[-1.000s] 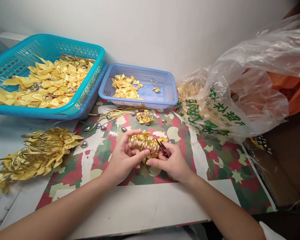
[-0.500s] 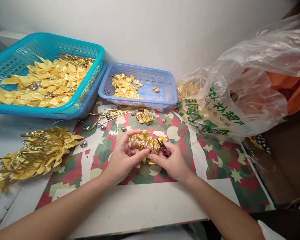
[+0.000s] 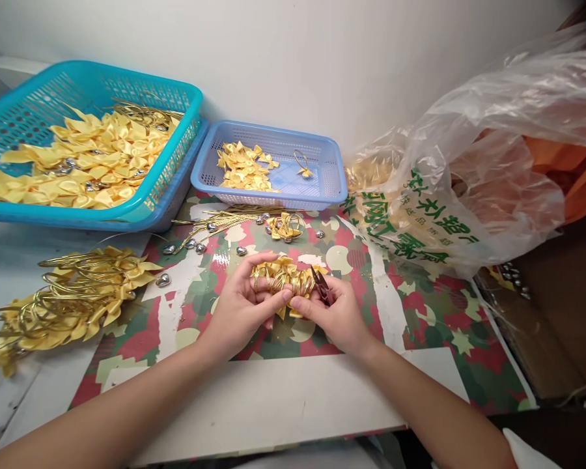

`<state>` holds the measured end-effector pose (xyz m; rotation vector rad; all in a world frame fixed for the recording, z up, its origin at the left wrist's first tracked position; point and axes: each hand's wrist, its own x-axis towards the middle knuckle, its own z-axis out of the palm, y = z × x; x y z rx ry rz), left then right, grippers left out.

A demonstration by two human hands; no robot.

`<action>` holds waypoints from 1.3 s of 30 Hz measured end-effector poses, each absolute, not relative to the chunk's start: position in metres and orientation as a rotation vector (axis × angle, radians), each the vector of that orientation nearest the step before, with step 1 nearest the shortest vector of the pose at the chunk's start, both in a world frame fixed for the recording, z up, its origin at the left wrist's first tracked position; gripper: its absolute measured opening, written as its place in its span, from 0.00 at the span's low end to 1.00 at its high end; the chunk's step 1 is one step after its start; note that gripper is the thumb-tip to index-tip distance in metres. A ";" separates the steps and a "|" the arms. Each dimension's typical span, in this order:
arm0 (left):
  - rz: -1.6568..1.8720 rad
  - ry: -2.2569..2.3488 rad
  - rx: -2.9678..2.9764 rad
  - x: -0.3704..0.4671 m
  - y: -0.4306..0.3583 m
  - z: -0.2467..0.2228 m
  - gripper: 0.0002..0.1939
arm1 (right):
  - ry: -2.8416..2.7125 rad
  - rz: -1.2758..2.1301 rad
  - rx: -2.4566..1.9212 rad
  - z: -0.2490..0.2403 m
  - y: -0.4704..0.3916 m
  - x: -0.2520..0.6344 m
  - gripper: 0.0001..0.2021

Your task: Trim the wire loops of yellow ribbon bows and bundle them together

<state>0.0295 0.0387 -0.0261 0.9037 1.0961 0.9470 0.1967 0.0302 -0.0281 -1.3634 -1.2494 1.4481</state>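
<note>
A bunch of gold wire rings with yellow ribbon bows (image 3: 279, 280) is between my hands, over the patterned paper. My left hand (image 3: 239, 312) is closed round its left side, some fingers hidden behind the rings. My right hand (image 3: 344, 316) grips dark-red pliers (image 3: 321, 285), their pointed jaws sticking up past the fingers. Its thumb also presses at the right end of the bunch. Just beyond lie a small cluster of bow rings (image 3: 285, 226), straight gold wires (image 3: 224, 218) and several silver bells (image 3: 241, 251).
A turquoise basket (image 3: 170, 166) of yellow bows stands at back left. Beside it, a blue basket (image 3: 273, 129) holds small bows and one ring. Finished-looking bow rings (image 3: 73, 293) are heaped at left. A clear plastic bag (image 3: 420, 221) lies at right, by the table's edge.
The pliers and right hand have shifted very slightly, and the rings at the right of the bunch sit a little differently. Both hands keep their hold.
</note>
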 end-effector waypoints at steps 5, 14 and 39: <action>0.961 1.131 0.900 0.030 0.040 -0.027 0.35 | -1.248 1.389 -1.376 -0.028 0.027 0.192 0.24; 1.079 1.184 1.075 0.034 0.032 -0.027 0.30 | -1.195 1.369 -1.408 -0.025 0.026 0.189 0.25; 0.992 0.997 0.945 0.026 0.034 -0.026 0.29 | -0.870 1.492 -1.258 -0.016 0.038 0.214 0.20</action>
